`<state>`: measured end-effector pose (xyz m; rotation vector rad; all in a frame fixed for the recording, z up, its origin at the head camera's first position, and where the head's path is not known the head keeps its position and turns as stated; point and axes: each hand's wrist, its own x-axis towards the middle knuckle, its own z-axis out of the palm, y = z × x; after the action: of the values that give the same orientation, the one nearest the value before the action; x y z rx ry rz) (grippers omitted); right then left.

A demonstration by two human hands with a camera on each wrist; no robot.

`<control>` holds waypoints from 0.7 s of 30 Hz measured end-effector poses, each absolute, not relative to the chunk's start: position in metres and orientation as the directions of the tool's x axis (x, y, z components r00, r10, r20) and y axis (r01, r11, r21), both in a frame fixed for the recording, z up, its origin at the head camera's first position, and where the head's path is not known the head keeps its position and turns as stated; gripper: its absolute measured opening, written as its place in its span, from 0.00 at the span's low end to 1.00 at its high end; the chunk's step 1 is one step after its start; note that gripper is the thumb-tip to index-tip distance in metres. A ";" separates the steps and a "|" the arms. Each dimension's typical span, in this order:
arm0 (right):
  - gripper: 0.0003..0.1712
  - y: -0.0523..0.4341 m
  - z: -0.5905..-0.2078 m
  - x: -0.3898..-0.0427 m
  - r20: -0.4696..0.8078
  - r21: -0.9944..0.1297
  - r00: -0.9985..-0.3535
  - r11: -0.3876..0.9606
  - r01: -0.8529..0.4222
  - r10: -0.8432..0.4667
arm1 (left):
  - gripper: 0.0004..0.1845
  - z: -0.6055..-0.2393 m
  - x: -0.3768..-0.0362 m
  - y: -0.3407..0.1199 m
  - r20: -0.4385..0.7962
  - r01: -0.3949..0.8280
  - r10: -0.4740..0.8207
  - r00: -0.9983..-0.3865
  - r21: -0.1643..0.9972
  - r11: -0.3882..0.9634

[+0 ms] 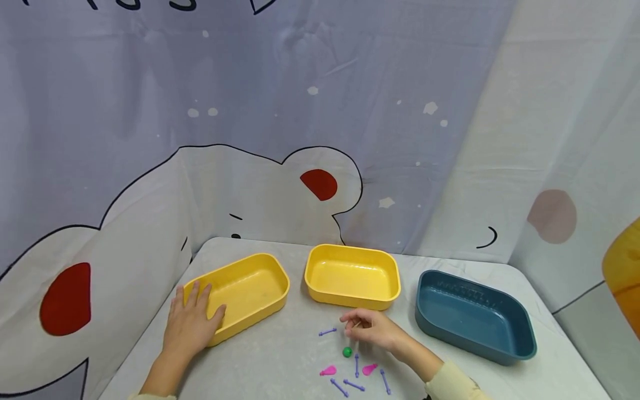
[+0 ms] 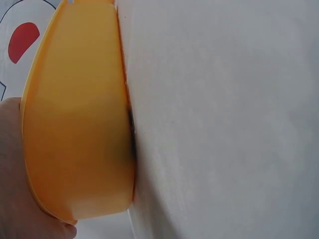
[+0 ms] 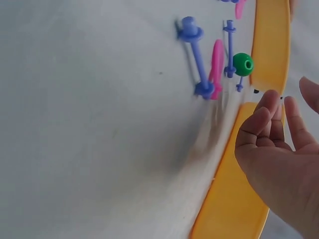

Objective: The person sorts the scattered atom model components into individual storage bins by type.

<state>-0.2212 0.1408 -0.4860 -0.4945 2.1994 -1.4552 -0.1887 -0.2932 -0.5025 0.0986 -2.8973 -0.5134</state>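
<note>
My left hand (image 1: 190,325) rests with spread fingers over the near left end of a yellow tray (image 1: 280,297), whose outer wall (image 2: 79,109) fills much of the left wrist view. My right hand (image 1: 372,329) hovers over the table in front of the middle yellow tray (image 1: 350,299), its fingers loosely bent. In the right wrist view the thumb stands apart and nothing shows between the fingers. Just below that hand lie a green bead (image 1: 347,351) with a hole, a purple rod (image 1: 327,331) with flanged ends, and a pink teardrop-shaped piece (image 1: 369,369).
Several more purple rods (image 1: 354,385) and another pink piece (image 1: 328,370) lie scattered near the table's front. A dark blue tray (image 1: 467,339) stands at the right. Printed cloth (image 1: 260,111) hangs behind and beside the white table (image 1: 280,361).
</note>
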 end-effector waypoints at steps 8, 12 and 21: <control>0.17 0.148 -0.494 -0.220 -0.222 -0.908 -0.784 0.415 -0.050 -0.579 | 0.38 -0.504 -0.191 -0.293 0.211 -0.016 -0.096 -0.973 0.352 0.936; 0.16 0.151 -0.498 -0.220 -0.247 -0.904 -0.759 0.425 -0.042 -0.602 | 0.39 -0.503 -0.190 -0.293 0.211 -0.016 -0.097 -0.973 0.355 0.935; 0.14 0.154 -0.503 -0.220 -0.259 -0.893 -0.732 0.445 -0.067 -0.630 | 0.39 -0.503 -0.190 -0.293 0.202 -0.021 -0.098 -0.974 0.351 0.936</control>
<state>-0.2202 0.1537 -0.5028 -0.5814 2.1239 -1.2767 -0.1902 -0.2928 -0.5029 0.0894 -2.8755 -0.5183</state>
